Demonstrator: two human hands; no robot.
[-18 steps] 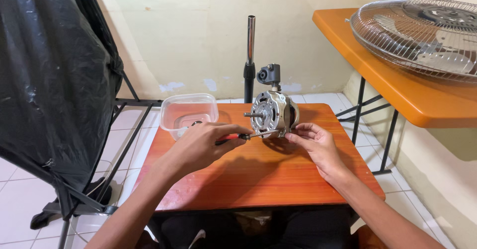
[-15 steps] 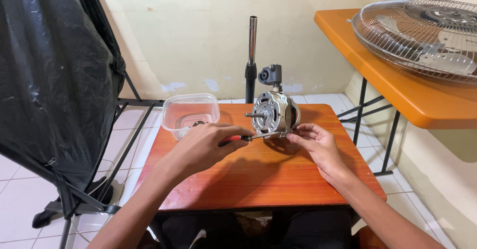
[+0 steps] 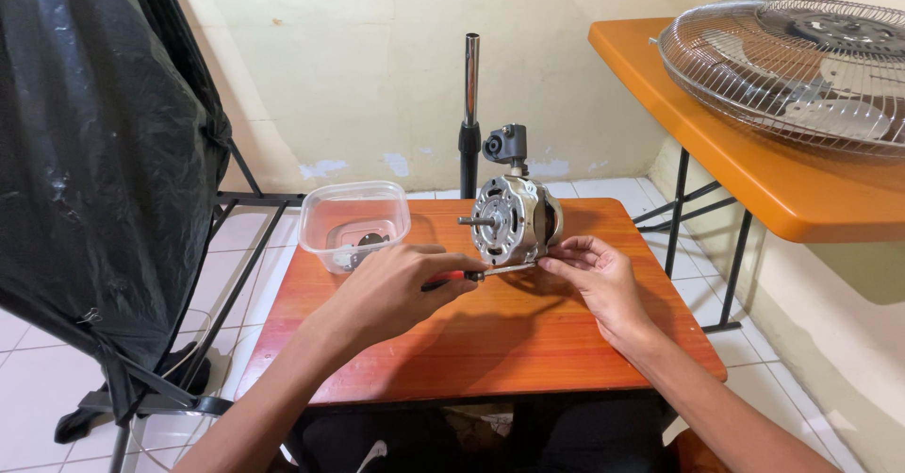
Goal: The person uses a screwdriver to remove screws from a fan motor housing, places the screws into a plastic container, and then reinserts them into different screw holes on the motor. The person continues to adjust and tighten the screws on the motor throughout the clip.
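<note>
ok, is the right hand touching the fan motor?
Touching. The head view shows the right hand with its fingertips pressed on the lower rear edge of the fan motor, no gap visible.

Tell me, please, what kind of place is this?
Probably a home repair corner: a fan motor stands on a small wooden table, a wire fan guard lies on an orange table, over a white tiled floor.

My left hand (image 3: 401, 289) lies knuckles up, fingers curled shut around a thin handle, thumb tucked under toward the fingertips, forearm running back to the lower left. My right hand (image 3: 599, 280) sits opposite, palm turned inward, its fingers (image 3: 566, 251) bent and pinched together at their tips, just beside the left fingertips. The right forearm stretches back to the lower right.
</note>
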